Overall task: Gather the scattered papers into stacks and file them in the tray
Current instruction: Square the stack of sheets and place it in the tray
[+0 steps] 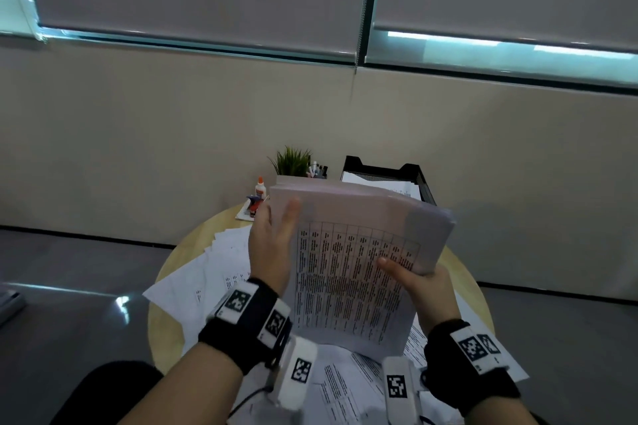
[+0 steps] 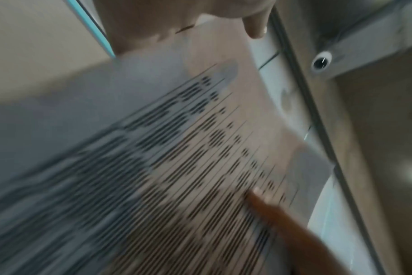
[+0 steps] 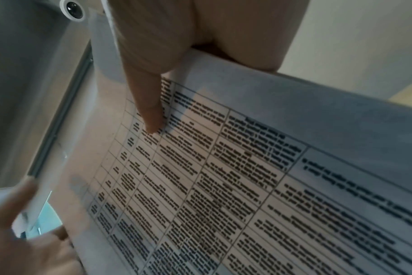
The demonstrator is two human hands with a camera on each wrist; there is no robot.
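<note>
I hold a thick paper stack (image 1: 359, 252) tilted up above the round wooden table (image 1: 169, 331); its top sheet is a printed table. My right hand (image 1: 414, 279) grips the stack's lower right edge, thumb (image 3: 151, 115) on the printed face and fingers behind. My left hand (image 1: 272, 248) lies flat along the left edge with straight fingers, blurred in the right wrist view. Loose sheets (image 1: 207, 272) are scattered on the table under and around the stack. The black tray (image 1: 419, 179) stands at the back right with paper in it.
At the table's far edge stand a small green plant (image 1: 291, 160), a pen cup (image 1: 319, 171), a glue bottle (image 1: 259, 188) and a small stapler-like item (image 1: 253, 205). A beige wall rises behind; grey floor surrounds the table.
</note>
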